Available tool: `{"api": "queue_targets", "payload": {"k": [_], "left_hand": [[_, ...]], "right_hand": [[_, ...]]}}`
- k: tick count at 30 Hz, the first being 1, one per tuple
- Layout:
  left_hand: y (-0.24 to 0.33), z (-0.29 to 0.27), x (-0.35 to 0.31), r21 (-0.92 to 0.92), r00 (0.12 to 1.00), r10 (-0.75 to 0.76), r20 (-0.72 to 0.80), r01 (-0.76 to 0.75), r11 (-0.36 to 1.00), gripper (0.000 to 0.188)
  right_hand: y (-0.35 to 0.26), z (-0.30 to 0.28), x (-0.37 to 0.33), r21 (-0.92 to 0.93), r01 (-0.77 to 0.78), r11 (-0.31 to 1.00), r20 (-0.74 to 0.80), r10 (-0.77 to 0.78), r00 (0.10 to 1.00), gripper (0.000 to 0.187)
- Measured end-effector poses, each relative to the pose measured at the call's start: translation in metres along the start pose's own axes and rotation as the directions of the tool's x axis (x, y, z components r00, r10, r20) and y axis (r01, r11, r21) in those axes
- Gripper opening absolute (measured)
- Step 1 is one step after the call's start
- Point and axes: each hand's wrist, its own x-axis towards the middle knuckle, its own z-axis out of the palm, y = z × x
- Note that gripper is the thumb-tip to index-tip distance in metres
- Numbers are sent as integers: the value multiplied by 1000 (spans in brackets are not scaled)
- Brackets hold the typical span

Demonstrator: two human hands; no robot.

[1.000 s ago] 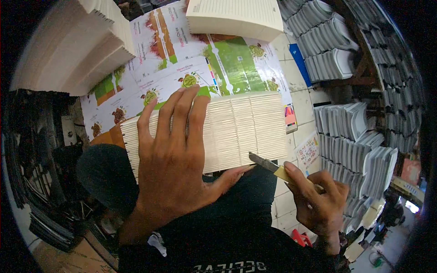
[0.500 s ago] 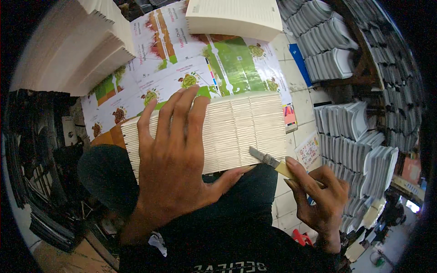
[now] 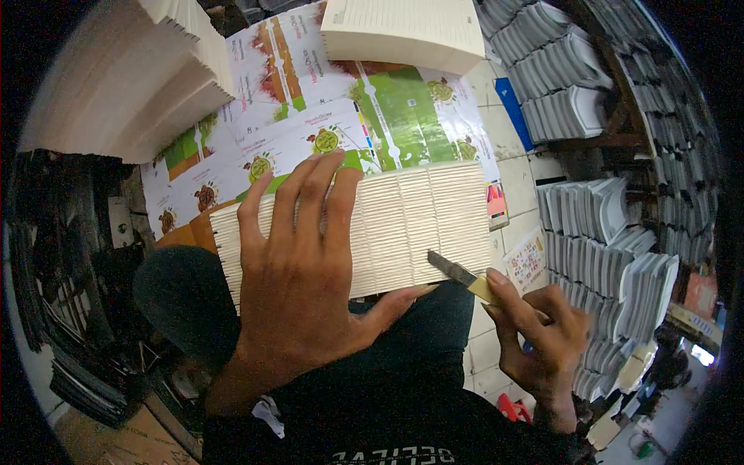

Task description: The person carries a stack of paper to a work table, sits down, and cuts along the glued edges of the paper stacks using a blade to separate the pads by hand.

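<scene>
A stack of folded paper sections [image 3: 380, 232] lies across my lap, its ridged folded edges facing up, with a few lines running across them. My left hand [image 3: 302, 256] spans the left part of this stack, fingers spread to the far edge and thumb along the near edge, holding it. In my right hand [image 3: 542, 333] is a knife [image 3: 482, 290] with a pale yellow handle, pinched between thumb and fingers. Its dark metal blade points left, and the tip rests over the stack's near right part, at one of the cross lines. My right fingers partly hide the handle.
Printed sheets [image 3: 302, 77] with green and brown pictures cover the surface ahead. A thick paper block [image 3: 403, 35] stands on them, and a tall paper stack [image 3: 124, 85] rises at left. Piles of paper [image 3: 604, 271] line the tiled floor [image 3: 508, 186] at right.
The knife blade has turned slightly in my right hand, its tip staying near the same cross line. My left hand keeps its place on the stack. The whole view has shifted a little.
</scene>
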Motion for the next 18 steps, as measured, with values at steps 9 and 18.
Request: {"api": "queue_targets", "payload": {"k": [9,18], "left_hand": [[4,0,-4,-4,1000,-9,7,9,1000,110],[-1,0,-4,6,1000,1,16,-2,1000,109]], "right_hand": [[-2,-2,15,173,5,985,-99,13,995,54],[-2,-3,12,134,8,991,-46,-2,999,61]]}}
